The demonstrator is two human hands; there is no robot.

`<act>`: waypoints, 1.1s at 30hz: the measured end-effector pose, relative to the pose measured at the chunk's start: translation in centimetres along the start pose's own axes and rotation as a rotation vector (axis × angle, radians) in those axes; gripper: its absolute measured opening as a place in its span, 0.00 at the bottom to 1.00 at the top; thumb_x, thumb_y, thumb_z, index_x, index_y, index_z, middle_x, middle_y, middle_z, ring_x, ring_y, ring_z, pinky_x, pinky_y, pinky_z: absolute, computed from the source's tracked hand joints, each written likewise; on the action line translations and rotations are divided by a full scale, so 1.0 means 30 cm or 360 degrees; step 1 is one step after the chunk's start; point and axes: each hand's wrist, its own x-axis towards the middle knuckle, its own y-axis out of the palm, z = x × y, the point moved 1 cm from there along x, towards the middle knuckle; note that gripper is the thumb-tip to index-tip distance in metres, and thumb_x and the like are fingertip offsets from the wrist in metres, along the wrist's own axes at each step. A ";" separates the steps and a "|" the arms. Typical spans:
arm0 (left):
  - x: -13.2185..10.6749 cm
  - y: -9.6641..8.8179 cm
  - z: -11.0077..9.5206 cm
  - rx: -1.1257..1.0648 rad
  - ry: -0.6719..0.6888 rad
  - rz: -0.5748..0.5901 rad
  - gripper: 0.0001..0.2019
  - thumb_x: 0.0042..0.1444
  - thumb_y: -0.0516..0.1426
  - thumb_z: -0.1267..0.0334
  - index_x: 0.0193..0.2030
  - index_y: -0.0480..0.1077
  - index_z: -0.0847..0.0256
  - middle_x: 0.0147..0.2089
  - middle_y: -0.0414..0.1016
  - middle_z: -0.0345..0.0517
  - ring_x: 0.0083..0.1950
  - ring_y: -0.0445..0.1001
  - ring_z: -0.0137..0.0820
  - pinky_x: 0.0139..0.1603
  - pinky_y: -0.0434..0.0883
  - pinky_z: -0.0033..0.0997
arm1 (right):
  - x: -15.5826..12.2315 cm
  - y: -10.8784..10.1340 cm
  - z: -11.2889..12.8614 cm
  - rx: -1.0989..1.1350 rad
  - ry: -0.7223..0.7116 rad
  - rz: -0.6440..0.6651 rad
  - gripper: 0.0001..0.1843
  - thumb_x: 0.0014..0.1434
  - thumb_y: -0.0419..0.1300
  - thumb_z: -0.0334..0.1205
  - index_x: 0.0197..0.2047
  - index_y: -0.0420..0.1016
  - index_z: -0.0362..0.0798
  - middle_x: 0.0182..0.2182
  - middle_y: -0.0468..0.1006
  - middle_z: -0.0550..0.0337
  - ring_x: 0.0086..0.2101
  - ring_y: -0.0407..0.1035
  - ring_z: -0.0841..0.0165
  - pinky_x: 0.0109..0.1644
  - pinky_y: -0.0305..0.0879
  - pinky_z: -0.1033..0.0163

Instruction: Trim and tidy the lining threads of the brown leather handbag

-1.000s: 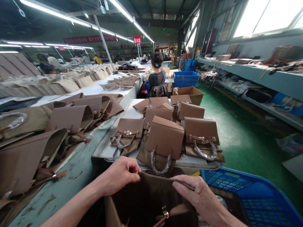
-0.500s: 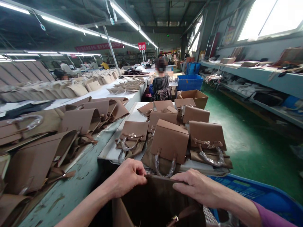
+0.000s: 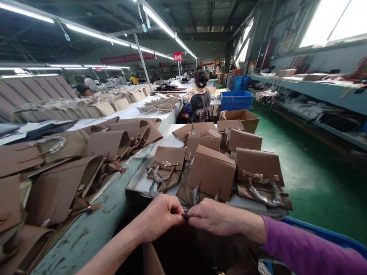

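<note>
A brown handbag [image 3: 197, 248] stands upright in front of me, its mouth facing up and its inside dark. My left hand [image 3: 162, 214] pinches the far top edge between thumb and bent fingers. Right beside it, my right hand [image 3: 213, 215] grips the same edge, fingers closed over it, the two hands nearly touching. A bit of metal hardware [image 3: 220, 273] shows low on the bag. Just beyond my hands, a finished-looking brown handbag [image 3: 212, 172] with plastic-wrapped handles lies on a white table [image 3: 137, 179], among several similar ones.
Several brown bags [image 3: 57, 187] lie on the long table [image 3: 94, 225] at left. A blue crate [image 3: 323, 233] is beside me at lower right. Ahead are a seated person [image 3: 200, 99], a cardboard box [image 3: 243, 120] and a blue bin [image 3: 235, 101]. Shelving [image 3: 318, 91] lines the right wall.
My right hand has slid left along the bag's edge, up to my left hand, and its fingers have closed. The whole view has shifted slightly to the left.
</note>
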 end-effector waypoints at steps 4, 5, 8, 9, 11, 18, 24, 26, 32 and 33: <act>0.000 -0.011 -0.005 0.0013 0.0034 0.0031 0.07 0.49 0.57 0.66 0.23 0.73 0.63 0.31 0.77 0.40 0.33 0.72 0.30 0.32 0.62 0.24 | -0.006 0.005 0.002 -0.0015 0.0032 -0.0038 0.13 0.60 0.48 0.37 0.24 0.61 0.46 0.19 0.56 0.68 0.21 0.53 0.76 0.26 0.47 0.69; 0.000 -0.012 -0.006 0.0023 0.0033 0.0029 0.07 0.49 0.57 0.66 0.23 0.73 0.63 0.31 0.77 0.40 0.33 0.72 0.30 0.32 0.62 0.25 | -0.006 0.007 0.002 -0.0020 0.0038 -0.0045 0.13 0.60 0.48 0.37 0.24 0.62 0.46 0.19 0.56 0.68 0.21 0.53 0.76 0.26 0.47 0.69; 0.003 -0.006 -0.008 0.0056 0.0023 0.0011 0.07 0.48 0.57 0.66 0.23 0.73 0.63 0.29 0.76 0.40 0.30 0.71 0.30 0.30 0.61 0.25 | -0.002 0.012 0.000 -0.0024 0.0060 -0.0057 0.13 0.60 0.49 0.37 0.25 0.63 0.46 0.19 0.57 0.67 0.22 0.54 0.76 0.27 0.47 0.68; 0.004 -0.003 -0.008 0.0063 0.0021 0.0005 0.07 0.48 0.57 0.66 0.23 0.73 0.63 0.29 0.76 0.40 0.30 0.70 0.30 0.30 0.60 0.25 | -0.001 0.013 -0.001 -0.0024 0.0062 -0.0058 0.13 0.60 0.49 0.37 0.25 0.64 0.46 0.19 0.57 0.67 0.22 0.54 0.76 0.27 0.48 0.68; 0.007 0.002 -0.008 0.0071 0.0018 -0.0006 0.07 0.47 0.57 0.66 0.22 0.73 0.63 0.28 0.76 0.40 0.30 0.71 0.30 0.30 0.60 0.26 | -0.001 0.013 -0.003 -0.0023 0.0069 -0.0054 0.13 0.60 0.49 0.37 0.25 0.65 0.46 0.20 0.57 0.67 0.22 0.54 0.75 0.27 0.48 0.68; 0.013 -0.002 -0.012 -0.0041 0.0057 0.0045 0.06 0.46 0.57 0.68 0.20 0.70 0.62 0.30 0.75 0.39 0.32 0.71 0.29 0.32 0.62 0.25 | -0.007 0.023 -0.019 0.0027 0.0053 -0.0067 0.12 0.59 0.50 0.37 0.27 0.68 0.45 0.20 0.57 0.67 0.22 0.53 0.76 0.26 0.48 0.69; -0.001 -0.018 -0.006 -0.0238 0.0086 0.0145 0.10 0.46 0.58 0.69 0.18 0.64 0.63 0.37 0.76 0.39 0.35 0.72 0.28 0.35 0.65 0.23 | -0.023 0.025 -0.041 0.0113 0.0129 0.0006 0.08 0.54 0.53 0.37 0.27 0.70 0.45 0.19 0.59 0.69 0.21 0.54 0.77 0.25 0.49 0.70; -0.011 -0.022 -0.012 -0.0272 0.0087 0.0145 0.10 0.46 0.59 0.70 0.18 0.64 0.63 0.40 0.76 0.39 0.39 0.73 0.29 0.39 0.66 0.24 | -0.035 0.018 -0.039 0.0101 0.0223 0.0068 0.09 0.55 0.53 0.38 0.26 0.69 0.45 0.18 0.59 0.69 0.20 0.54 0.77 0.23 0.47 0.70; -0.044 -0.030 -0.071 -0.0236 0.0168 0.0233 0.09 0.46 0.59 0.74 0.18 0.70 0.63 0.56 0.69 0.34 0.51 0.71 0.30 0.51 0.63 0.24 | -0.039 0.009 -0.017 0.0031 0.0332 0.0046 0.10 0.54 0.51 0.37 0.23 0.66 0.45 0.16 0.55 0.68 0.19 0.52 0.76 0.22 0.46 0.68; -0.047 -0.032 -0.077 -0.0232 0.0181 0.0250 0.09 0.46 0.60 0.74 0.18 0.70 0.62 0.58 0.68 0.33 0.52 0.71 0.30 0.52 0.62 0.24 | -0.037 0.011 -0.018 0.0050 0.0343 0.0037 0.10 0.54 0.52 0.36 0.23 0.66 0.45 0.16 0.55 0.68 0.19 0.52 0.76 0.22 0.46 0.68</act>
